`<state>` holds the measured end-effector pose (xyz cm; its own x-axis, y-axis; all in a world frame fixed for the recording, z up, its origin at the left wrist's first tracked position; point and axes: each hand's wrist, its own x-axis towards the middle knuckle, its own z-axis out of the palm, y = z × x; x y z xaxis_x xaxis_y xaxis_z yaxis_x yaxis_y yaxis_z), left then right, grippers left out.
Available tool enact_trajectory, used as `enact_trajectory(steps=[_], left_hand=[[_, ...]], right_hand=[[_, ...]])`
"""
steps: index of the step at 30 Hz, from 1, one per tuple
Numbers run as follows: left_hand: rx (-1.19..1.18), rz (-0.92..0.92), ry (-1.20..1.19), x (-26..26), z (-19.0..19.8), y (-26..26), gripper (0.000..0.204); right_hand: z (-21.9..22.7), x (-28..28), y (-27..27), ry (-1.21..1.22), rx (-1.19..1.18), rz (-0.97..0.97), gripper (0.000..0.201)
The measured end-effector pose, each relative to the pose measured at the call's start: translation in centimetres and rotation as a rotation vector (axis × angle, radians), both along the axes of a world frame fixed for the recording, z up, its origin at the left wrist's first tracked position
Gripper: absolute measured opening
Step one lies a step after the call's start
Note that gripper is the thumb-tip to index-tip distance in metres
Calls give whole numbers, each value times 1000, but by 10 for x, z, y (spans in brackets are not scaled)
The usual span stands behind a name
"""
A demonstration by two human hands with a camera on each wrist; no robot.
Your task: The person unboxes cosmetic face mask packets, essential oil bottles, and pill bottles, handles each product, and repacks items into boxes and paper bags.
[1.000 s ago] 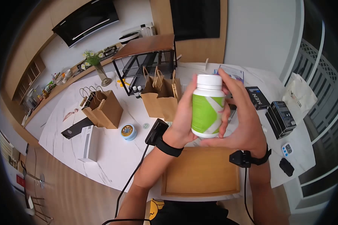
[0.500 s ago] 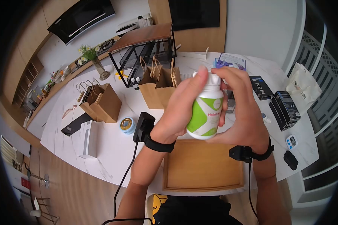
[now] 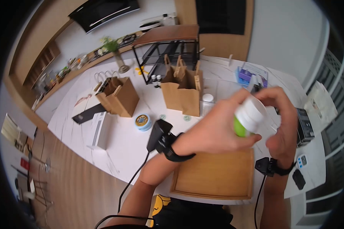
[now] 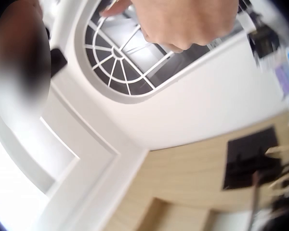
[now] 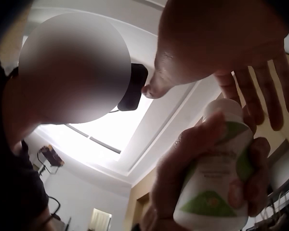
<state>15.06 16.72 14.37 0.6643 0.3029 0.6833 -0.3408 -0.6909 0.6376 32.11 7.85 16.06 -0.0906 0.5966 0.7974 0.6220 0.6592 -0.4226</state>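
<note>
A white pill bottle point(image 3: 253, 113) with a green and white label is tilted, its white cap facing up toward the head camera. My left hand point(image 3: 214, 128) grips it round the body; the right wrist view shows those fingers wrapped over the label of the bottle point(image 5: 209, 175). Beside the cap, my right hand point(image 3: 286, 120) is apart from the body of the bottle. In the right wrist view the right hand point(image 5: 226, 45) has its fingers extended and thumb spread, with the fingertips close by the cap. Below both hands lies a wooden tray point(image 3: 214, 177).
Two brown paper bags point(image 3: 122, 97) stand across the table, before a black rack point(image 3: 166, 36) with a wooden top. A blue tin point(image 3: 143, 122) and a white box point(image 3: 100, 131) lie left. A timer point(image 3: 302, 161), black boxes point(image 3: 305, 128) and a white bag point(image 3: 320, 103) are right.
The bottle has gone from nearly upright between both hands to tilted in my left hand, cap toward the camera. My right hand has loosened from it and spread. The head view has shifted.
</note>
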Motion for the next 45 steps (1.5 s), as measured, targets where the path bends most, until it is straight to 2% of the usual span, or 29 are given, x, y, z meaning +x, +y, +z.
enact_trajectory(steps=[1,3,4,6,8,10,14,16,17,19,20,21,22,23,24,26,28,32,34,39,41,42,44,45], left_hand=[[83,95,51,2,-4,-4,54],[217,251,196,4,-7,-14,64],[211,261,196,6,-6,-16,64],[98,259,146,10,-9,-19,65],[119,264,101,10,-8,-19,58],[51,109,160,7,0,-18,45],[3,94,263,0,6,-11,42],[-79,-365,235,0,0,3,43],[-74,-359,233,0,-1,6,43],[-170,-472,264,-1,-4,10,42],[-220,-531,279,-1,-6,10,42],[-221,-530,279,0,-5,9,42],[-189,-413,208,2,-2,6,42],[-154,-297,138,3,0,4,42],[-153,-300,139,4,2,2,42],[-126,-190,78,5,4,0,41],[-110,-158,119,2,0,4,40],[-84,-125,174,-3,1,11,40],[-113,-132,159,-2,3,9,40],[-101,-171,183,-2,-1,9,42],[-121,-316,135,-3,0,9,41],[-124,-313,133,-6,1,10,41],[-172,-476,368,-15,4,12,37],[-84,-532,454,-16,8,16,35]], right_hand=[[0,-7,-6,-6,-5,28,80],[8,-22,-19,-197,-231,-565,53],[7,-25,-17,-202,-234,-554,53],[3,-28,-16,-96,-192,-650,43],[0,-25,-14,-108,-127,-649,38],[1,-24,-13,-154,2,-507,32],[3,-25,-18,-150,-86,-461,23],[2,-27,-13,-294,179,-251,29],[2,-26,-14,-296,184,-247,29],[2,-21,-18,-320,143,-102,37],[5,-18,-20,-319,143,-98,37],[11,-14,-21,-325,121,-41,37],[14,-11,-22,-331,97,11,41],[16,-11,-22,-331,96,7,41],[18,-13,-21,-306,99,-2,44],[19,-12,-18,-282,103,-10,47],[17,-10,-14,-323,74,-267,51],[21,8,-20,-296,-84,-196,52],[21,11,-23,-301,-105,-116,60],[15,3,-23,-280,-124,-92,54],[14,2,-23,-263,-146,-60,53],[13,0,-23,-286,-72,-18,52],[7,-2,-26,-309,0,29,51],[0,-4,-30,-211,117,56,55]])
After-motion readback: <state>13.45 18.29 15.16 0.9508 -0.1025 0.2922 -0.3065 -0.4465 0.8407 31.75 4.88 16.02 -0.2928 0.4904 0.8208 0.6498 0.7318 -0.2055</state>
